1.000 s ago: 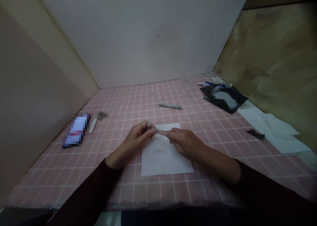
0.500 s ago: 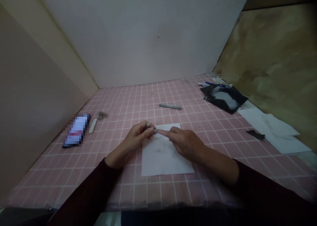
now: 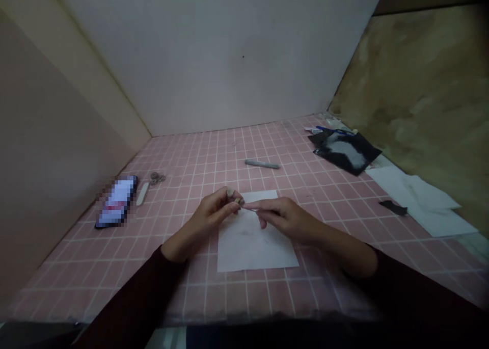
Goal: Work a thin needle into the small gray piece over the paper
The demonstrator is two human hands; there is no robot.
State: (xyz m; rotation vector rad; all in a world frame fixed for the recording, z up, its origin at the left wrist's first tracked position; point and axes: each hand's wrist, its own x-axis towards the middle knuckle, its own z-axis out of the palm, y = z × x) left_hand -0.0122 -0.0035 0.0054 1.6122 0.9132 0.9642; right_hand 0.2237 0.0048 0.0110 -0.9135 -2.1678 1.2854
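Observation:
Above a sheet of white paper (image 3: 254, 244), my left hand (image 3: 214, 210) pinches a small yellowish-grey piece (image 3: 238, 201) between thumb and fingers. The piece is too small to name. A pale wrap (image 3: 229, 191) shows on one finger of that hand. My right hand (image 3: 288, 217) comes in from the right, its index finger stretched along a thin stick-like tool (image 3: 250, 210) with the thumb below. The tool's tip meets or nearly meets the small piece; I cannot tell which. Grey smudges mark the paper under the hands.
A grey rod (image 3: 262, 164) lies beyond the paper. To the left are a phone (image 3: 116, 201), a white flat stick (image 3: 142, 193) and small grey rings (image 3: 156, 178). Black sheets with pale powder (image 3: 346, 150), white papers (image 3: 424, 201) and a dark scrap (image 3: 393, 207) lie right.
My right hand has turned, with its index finger now straighter and the thumb lower. My left fingers have shifted slightly, showing more of the small piece.

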